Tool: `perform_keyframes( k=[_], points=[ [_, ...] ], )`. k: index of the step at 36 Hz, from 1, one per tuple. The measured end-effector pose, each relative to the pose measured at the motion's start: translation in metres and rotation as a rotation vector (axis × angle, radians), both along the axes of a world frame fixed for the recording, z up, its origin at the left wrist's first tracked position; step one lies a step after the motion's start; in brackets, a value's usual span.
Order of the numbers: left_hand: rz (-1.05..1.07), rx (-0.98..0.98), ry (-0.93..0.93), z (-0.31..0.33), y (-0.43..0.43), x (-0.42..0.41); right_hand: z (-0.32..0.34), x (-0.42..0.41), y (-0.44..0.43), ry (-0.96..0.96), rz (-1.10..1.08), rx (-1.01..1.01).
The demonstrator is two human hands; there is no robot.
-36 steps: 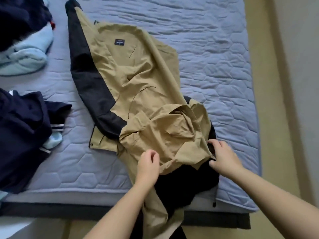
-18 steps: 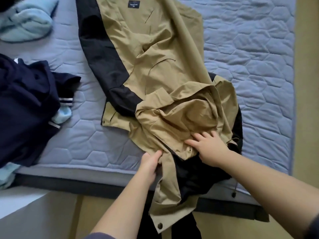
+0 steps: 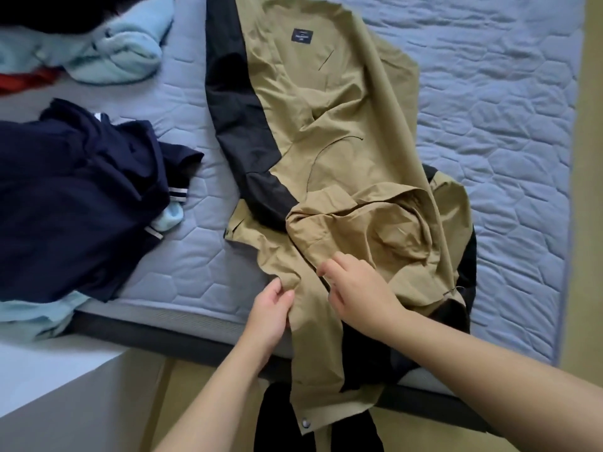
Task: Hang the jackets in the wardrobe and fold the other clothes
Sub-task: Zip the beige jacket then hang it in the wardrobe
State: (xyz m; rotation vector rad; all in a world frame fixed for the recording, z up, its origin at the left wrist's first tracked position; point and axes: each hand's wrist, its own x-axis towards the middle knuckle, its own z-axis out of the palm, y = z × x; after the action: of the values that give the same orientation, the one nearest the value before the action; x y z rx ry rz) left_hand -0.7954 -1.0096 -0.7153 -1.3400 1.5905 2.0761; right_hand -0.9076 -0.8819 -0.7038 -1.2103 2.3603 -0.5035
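A tan jacket with black panels [image 3: 329,132] lies spread inside-out on the blue quilted mattress [image 3: 509,164], its lower end hanging over the bed's near edge. My left hand [image 3: 270,314] pinches a fold of tan fabric at the jacket's near left edge. Just to its right, my right hand [image 3: 355,288] reaches over the bunched hood area, fingers curled down onto the tan fabric beside the left hand. Whether those fingers hold the cloth is hidden.
A navy garment with striped cuffs [image 3: 75,194] lies at the left of the bed. A light blue fleece [image 3: 111,47] and a red item [image 3: 29,81] sit at the far left. A white surface [image 3: 49,380] stands at lower left, floor beyond the bed's right side.
My right hand has slid left across the bunched fabric, closer to my left hand. My left hand keeps its pinch on the jacket's edge. The view shifted slightly.
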Motion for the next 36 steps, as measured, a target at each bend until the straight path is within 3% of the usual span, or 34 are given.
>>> perform_keyframes(
  k=[3,7,12,16,18,22,24,27,30,32,36],
  points=[
    [-0.021,0.039,0.029,0.003,-0.002,0.003,0.005,0.000,-0.019,-0.055,-0.007,0.051],
    [-0.039,0.060,0.034,0.001,-0.009,0.002,0.000,-0.005,-0.029,-0.341,-0.102,0.384],
    [-0.313,0.083,0.049,0.006,-0.026,-0.013,-0.009,0.016,-0.021,-0.809,-0.239,0.392],
    [-0.547,0.078,0.107,0.007,-0.034,-0.023,-0.020,0.036,-0.016,-0.730,-0.676,0.322],
    [-0.643,-0.050,0.138,0.002,-0.037,-0.027,-0.021,0.038,-0.016,-0.668,-0.842,0.284],
    [-0.901,-0.951,0.107,-0.010,-0.046,-0.035,-0.020,0.037,-0.015,-0.689,-1.017,0.208],
    [-0.933,-1.210,0.147,-0.016,-0.049,-0.041,-0.017,0.033,-0.015,-0.738,-1.053,0.159],
    [-0.841,-1.362,0.168,-0.020,-0.050,-0.058,-0.002,0.023,-0.012,-0.812,-1.085,0.069],
    [-0.755,-1.440,0.061,-0.008,-0.053,-0.081,0.010,0.010,-0.006,-0.956,-1.040,0.016],
    [-0.742,-1.398,0.060,0.004,-0.057,-0.097,0.016,0.001,0.000,-1.029,-0.976,0.036],
    [-0.841,-1.213,0.287,0.032,-0.059,-0.112,0.042,-0.012,0.012,-0.975,-0.950,0.106]
  ],
)
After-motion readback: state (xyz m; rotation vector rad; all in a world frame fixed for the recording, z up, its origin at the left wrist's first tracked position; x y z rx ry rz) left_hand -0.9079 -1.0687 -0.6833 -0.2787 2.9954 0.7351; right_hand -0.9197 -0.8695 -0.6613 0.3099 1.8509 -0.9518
